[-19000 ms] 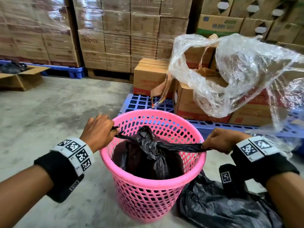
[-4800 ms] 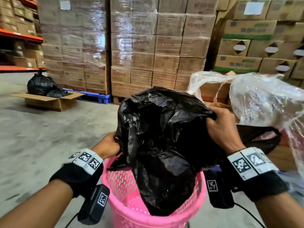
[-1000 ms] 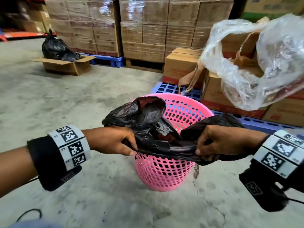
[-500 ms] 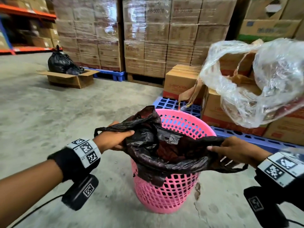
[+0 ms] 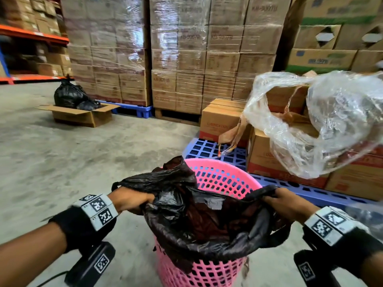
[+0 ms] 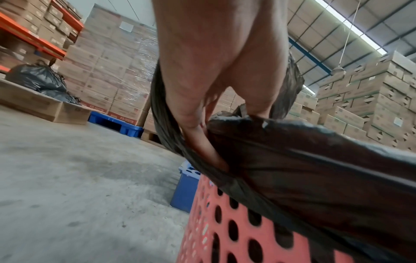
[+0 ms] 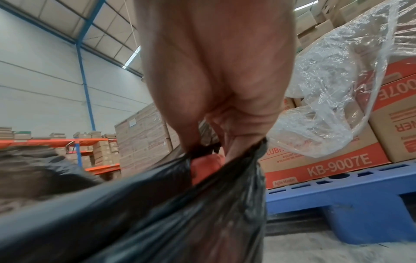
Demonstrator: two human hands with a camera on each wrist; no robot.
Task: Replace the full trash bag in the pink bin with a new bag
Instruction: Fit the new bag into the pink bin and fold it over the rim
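A pink perforated bin [image 5: 219,179] stands on the concrete floor in front of me. An empty black trash bag [image 5: 199,220] is spread over its mouth and hangs over the near rim. My left hand [image 5: 132,198] grips the bag's edge at the bin's left side, fingers curled round the plastic [image 6: 202,142]. On the right side my right hand [image 5: 284,200] grips the opposite edge [image 7: 225,147]. The bag [image 6: 315,169] drapes down over the bin's wall [image 6: 236,231]. The bin's far rim is uncovered.
A blue pallet [image 5: 209,149] with cardboard boxes [image 5: 223,121] and crumpled clear plastic sheeting [image 5: 323,121] stands right behind the bin. At the far left an open carton [image 5: 83,114] holds filled black bags [image 5: 68,94]. Wrapped box stacks [image 5: 176,59] line the back.
The bin is now closer below me. Both hands have pulled the bag's mouth wider and lower, so it now hangs over the bin's near rim.
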